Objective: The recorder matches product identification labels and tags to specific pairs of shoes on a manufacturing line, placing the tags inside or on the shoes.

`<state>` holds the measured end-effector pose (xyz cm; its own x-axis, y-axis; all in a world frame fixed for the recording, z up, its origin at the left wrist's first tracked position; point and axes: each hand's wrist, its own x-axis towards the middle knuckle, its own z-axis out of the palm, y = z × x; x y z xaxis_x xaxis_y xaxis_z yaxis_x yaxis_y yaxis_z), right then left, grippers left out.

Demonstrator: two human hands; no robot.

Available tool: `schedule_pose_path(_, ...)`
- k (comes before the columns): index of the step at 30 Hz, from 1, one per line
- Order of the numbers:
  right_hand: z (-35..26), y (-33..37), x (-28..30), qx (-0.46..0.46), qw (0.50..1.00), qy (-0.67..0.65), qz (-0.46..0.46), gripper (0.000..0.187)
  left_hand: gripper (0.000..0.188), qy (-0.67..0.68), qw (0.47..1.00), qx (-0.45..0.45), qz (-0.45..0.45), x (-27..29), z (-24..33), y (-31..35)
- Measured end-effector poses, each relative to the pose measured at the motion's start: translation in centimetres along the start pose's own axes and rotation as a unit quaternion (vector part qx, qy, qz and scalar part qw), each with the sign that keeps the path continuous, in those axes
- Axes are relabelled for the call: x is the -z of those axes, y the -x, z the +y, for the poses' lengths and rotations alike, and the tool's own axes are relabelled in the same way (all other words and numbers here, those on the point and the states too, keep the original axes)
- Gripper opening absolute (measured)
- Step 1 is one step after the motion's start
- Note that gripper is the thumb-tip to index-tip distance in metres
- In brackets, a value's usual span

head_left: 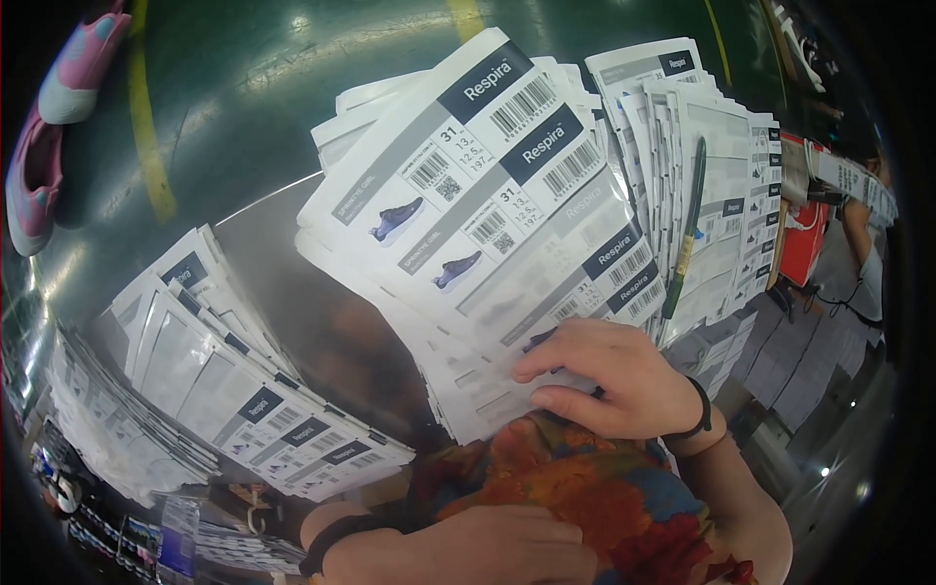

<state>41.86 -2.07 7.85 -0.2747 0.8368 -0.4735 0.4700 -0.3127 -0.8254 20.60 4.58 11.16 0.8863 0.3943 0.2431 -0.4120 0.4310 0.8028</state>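
A thick pile of white printed label sheets (390, 268), with barcodes and small shoe pictures, lies in front of me, its layers fanned unevenly. My right hand (619, 375) rests on the lower edge of this pile. Its thumb and index finger are apart and bent, with the tips on the paper and no sheet visibly between them. Low in the view, my left hand (487, 546) lies across the colourful patterned cloth (575, 468) of my clothing. Its fingertips are not clearly seen. Both wrists carry dark bands.
More label stacks stand at the left (263, 400) and right (717, 244). A dark green pen (690, 224) lies on the right stack. Pink shoes (39, 175) are at the far left. Another person's arm (858, 239) and a red box (804, 244) appear at the right.
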Motion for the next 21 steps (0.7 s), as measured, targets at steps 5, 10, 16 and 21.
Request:
schedule_pose_path(5,0.1,0.0,0.1,-0.004,1.000,-0.003,0.004,0.021,0.011,0.038,0.993,-0.050,0.101,-0.2,-0.9,0.5)
schedule_pose_path(10,0.3,-0.1,0.0,-0.006,1.000,-0.006,0.005,0.020,0.006,0.073,0.990,-0.042,0.109,0.4,-0.4,0.0)
schedule_pose_path(16,0.4,-0.1,0.0,-0.007,1.000,-0.010,0.006,0.020,0.008,0.087,0.986,-0.085,0.112,0.3,-1.8,1.1)
schedule_pose_path(21,0.4,-0.1,0.0,-0.005,1.000,-0.013,0.006,0.020,0.011,0.072,0.988,-0.102,0.088,0.0,-2.1,0.8)
